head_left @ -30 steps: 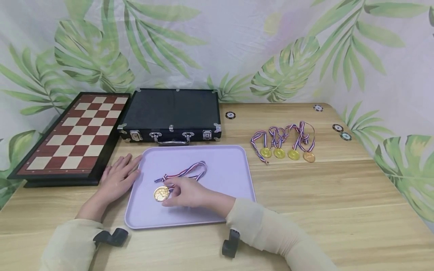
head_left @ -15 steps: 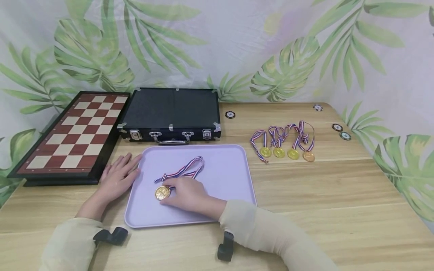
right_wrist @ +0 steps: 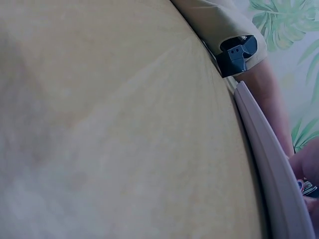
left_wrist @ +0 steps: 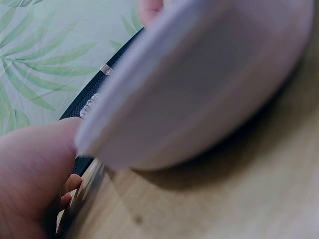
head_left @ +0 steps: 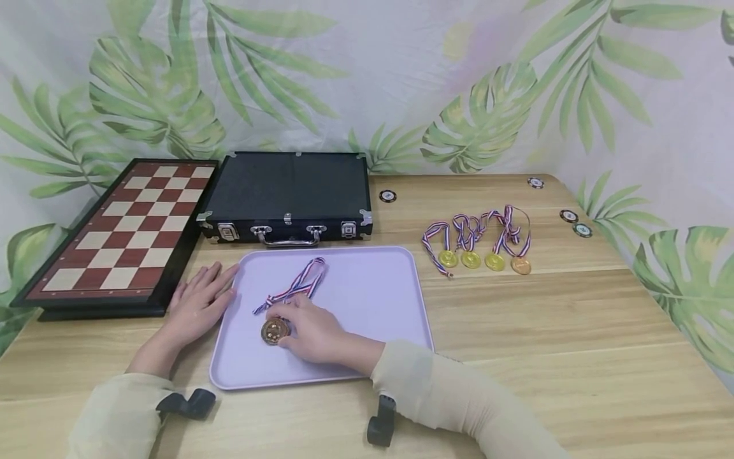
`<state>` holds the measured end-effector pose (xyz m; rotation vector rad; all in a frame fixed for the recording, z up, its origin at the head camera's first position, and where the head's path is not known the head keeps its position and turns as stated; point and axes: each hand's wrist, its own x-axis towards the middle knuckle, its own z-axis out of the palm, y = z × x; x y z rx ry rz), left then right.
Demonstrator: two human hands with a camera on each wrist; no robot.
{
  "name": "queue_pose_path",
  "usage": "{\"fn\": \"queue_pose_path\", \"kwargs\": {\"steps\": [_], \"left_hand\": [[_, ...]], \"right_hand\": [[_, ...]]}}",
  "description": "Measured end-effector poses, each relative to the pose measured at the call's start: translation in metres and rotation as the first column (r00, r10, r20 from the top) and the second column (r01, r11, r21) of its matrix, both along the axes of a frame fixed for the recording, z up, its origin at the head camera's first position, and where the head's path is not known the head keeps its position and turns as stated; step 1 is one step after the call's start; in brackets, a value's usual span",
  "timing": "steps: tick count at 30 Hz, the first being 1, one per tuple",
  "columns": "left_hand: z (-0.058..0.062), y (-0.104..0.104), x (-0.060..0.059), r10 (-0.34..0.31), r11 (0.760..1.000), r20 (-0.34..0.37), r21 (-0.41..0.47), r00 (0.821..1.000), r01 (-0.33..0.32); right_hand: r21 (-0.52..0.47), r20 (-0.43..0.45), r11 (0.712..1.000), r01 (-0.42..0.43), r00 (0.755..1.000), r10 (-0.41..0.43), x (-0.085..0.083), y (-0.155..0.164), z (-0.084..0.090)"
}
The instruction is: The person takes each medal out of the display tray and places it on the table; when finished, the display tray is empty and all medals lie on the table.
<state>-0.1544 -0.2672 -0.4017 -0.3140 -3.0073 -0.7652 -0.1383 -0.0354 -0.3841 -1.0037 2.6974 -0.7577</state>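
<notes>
In the head view my right hand (head_left: pixel 314 330) pinches a round medal (head_left: pixel 274 331) at its right edge, with thumb and fingers. The medal's face looks dark bronze-gold. Its red, white and blue ribbon (head_left: pixel 298 284) stretches away behind the fingers over a lilac tray (head_left: pixel 367 306). To the left, my left hand (head_left: pixel 199 305) lies with fingers extended between the tray and a folded chessboard (head_left: pixel 126 229). Its fingertips are by the tray's left rim. In the left wrist view the blurred tray edge (left_wrist: pixel 199 74) hides much of that hand's surroundings; the right wrist view mostly shows tabletop (right_wrist: pixel 124 124).
Behind the tray stands a closed black case (head_left: pixel 287 191) with metal latches and a handle. Several medals (head_left: pixel 471 260) with ribbons lie in a row to the right. Poker chips (head_left: pixel 388 196) are scattered at the table's back and right edge. A patterned curtain (head_left: pixel 390 76) hangs behind.
The medal in my right hand goes from shiny gold to a darker face. Its ribbon has shifted left and narrowed its loop on the tray. My left hand stays put.
</notes>
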Motion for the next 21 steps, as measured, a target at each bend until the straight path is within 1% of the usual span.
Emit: {"fn": "queue_pose_path", "kwargs": {"steps": [3, 5, 8, 11, 14, 17, 21], "left_hand": [[0.000, 0.000, 0.000, 0.001, 1.000, 0.000, -0.001, 1.000, -0.001], [0.000, 0.000, 0.000, 0.005, 1.000, 0.001, -0.001, 1.000, -0.005], [0.000, 0.001, 0.000, 0.006, 1.000, -0.001, 0.003, 1.000, -0.006], [0.001, 0.001, 0.001, 0.006, 1.000, 0.001, 0.006, 1.000, -0.006], [0.001, 0.000, 0.001, 0.004, 1.000, 0.005, 0.005, 1.000, -0.004], [0.001, 0.000, 0.001, 0.004, 1.000, 0.007, 0.003, 1.000, -0.004], [0.001, 0.000, 0.001, -0.008, 1.000, 0.002, 0.011, 1.000, 0.008]], "right_hand": [[-0.042, -0.005, 0.997, -0.065, 0.998, 0.065, -0.001, 0.000, -0.001], [-0.082, 0.009, 0.992, -0.094, 0.995, 0.095, -0.002, 0.000, -0.001], [-0.166, 0.048, 0.979, -0.115, 0.991, 0.124, -0.002, 0.002, 0.000], [-0.250, 0.092, 0.960, -0.124, 0.984, 0.151, -0.004, 0.006, 0.005], [-0.319, 0.155, 0.942, -0.101, 0.975, 0.157, -0.007, 0.016, 0.017], [-0.385, 0.185, 0.921, -0.054, 0.973, 0.135, -0.011, 0.030, 0.032], [-0.472, 0.185, 0.881, 0.006, 0.978, 0.092, -0.018, 0.055, 0.050]]}}
